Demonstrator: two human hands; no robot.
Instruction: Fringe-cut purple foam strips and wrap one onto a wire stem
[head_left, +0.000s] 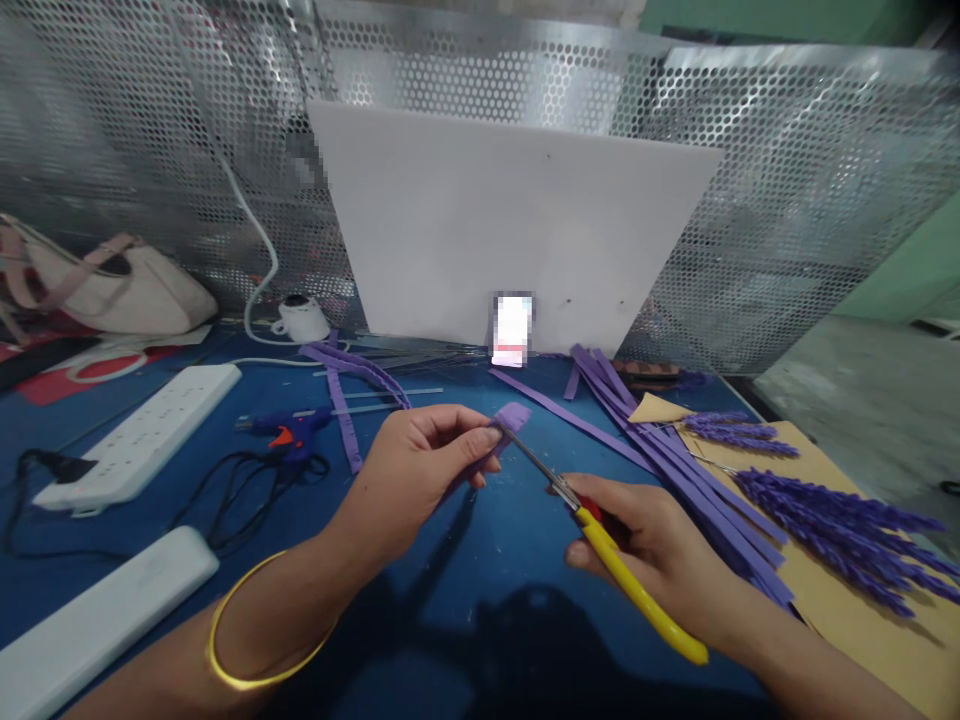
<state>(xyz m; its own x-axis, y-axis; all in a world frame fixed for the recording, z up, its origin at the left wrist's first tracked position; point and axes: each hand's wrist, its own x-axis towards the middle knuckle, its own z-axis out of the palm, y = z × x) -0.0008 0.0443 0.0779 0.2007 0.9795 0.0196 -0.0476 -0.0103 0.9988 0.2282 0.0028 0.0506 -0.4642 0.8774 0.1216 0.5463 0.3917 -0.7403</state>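
Note:
My left hand [439,452] pinches a strip of purple paper [513,414] between thumb and fingers above the blue table. The strip's short end sticks out past the fingertips, while the rest is partly hidden under the hand. In my right hand [649,545] is a pair of snips [574,498] with thin metal blades and yellow and red handles. Its blade tips reach the strip beside my left thumb. I cannot tell how far the blades are parted.
On the left lie a blue glue gun [296,428], notched purple strips [345,425], a power strip [142,430] and a white bar [112,610]. To the right are purple strips [675,470] and lavender stems [832,525] on brown paper [862,640]. A phone [512,328] leans against a white board [495,220].

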